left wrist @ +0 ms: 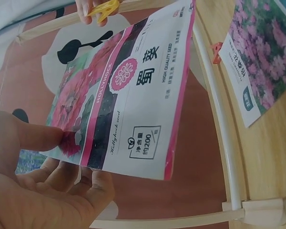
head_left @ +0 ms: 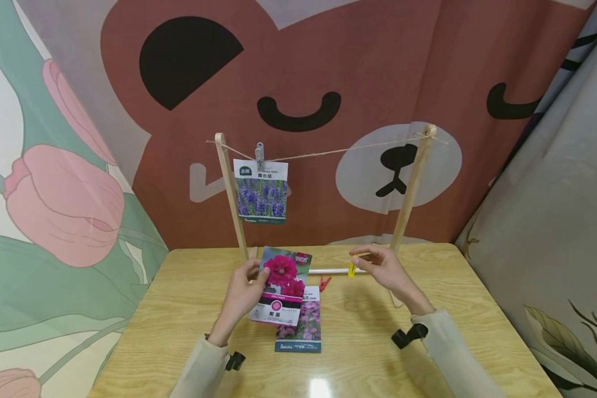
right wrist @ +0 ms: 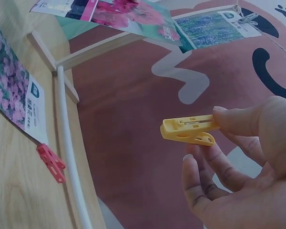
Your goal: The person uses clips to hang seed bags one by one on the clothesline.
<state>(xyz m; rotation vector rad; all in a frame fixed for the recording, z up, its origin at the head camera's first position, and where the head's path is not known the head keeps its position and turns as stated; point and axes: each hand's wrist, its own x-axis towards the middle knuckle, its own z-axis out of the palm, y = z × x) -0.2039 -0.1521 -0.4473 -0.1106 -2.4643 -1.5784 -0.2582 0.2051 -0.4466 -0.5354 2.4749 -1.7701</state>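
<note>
My left hand [head_left: 245, 288] pinches a hollyhock seed packet [head_left: 281, 287] by its left edge, thumb on the front and fingers behind. In the left wrist view the packet [left wrist: 119, 95] is raised above the table, its pink flowers nearest the thumb. My right hand [head_left: 385, 268] pinches a yellow clothespin [right wrist: 189, 130] between thumb and fingers, held in the air right of the packet. A second seed packet [head_left: 310, 326] with pink flowers lies on the table, partly covered by the held one. Beside its top edge is a red clothespin [head_left: 324, 283].
A wooden frame with two posts [head_left: 412, 188] carries a string [head_left: 328, 153]. From its left part hangs a lavender seed packet [head_left: 261, 193], held by a grey clothespin [head_left: 260, 155]. A white rod [head_left: 330, 271] runs low between the posts. A patterned curtain [head_left: 298, 66] stands behind the table [head_left: 179, 326].
</note>
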